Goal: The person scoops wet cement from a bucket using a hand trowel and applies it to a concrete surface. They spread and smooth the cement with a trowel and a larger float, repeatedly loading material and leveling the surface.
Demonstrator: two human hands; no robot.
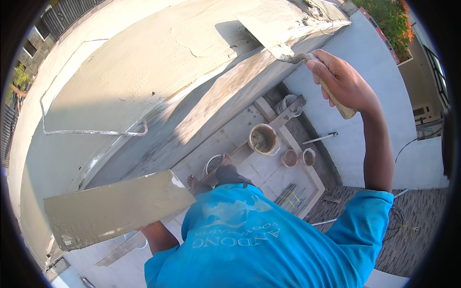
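My right hand (pixel 342 79) is closed round the wooden handle of a trowel (pixel 263 37). Its pale blade lies over or close above a ledge of smooth grey plaster (pixel 144 62), casting a shadow to its left; contact is hard to tell. At lower left, my left hand (pixel 156 233) holds up a long rectangular mortar board (pixel 115 206) from beneath. A thin grey smear coats the board's face. Most of the left fingers are hidden under it. A bent metal rod (pixel 91 132) sticks out over the ledge, beyond the board.
Below, my bare feet (pixel 225 160) are by a plank. A mortar bucket (pixel 263 139), two smaller pots (pixel 289 158) and a white pail (pixel 288 104) stand farther right. A white wall (pixel 365 120) with a protruding pipe (pixel 320 138) borders the right side. Tile strips (pixel 290 197) lie on the floor.
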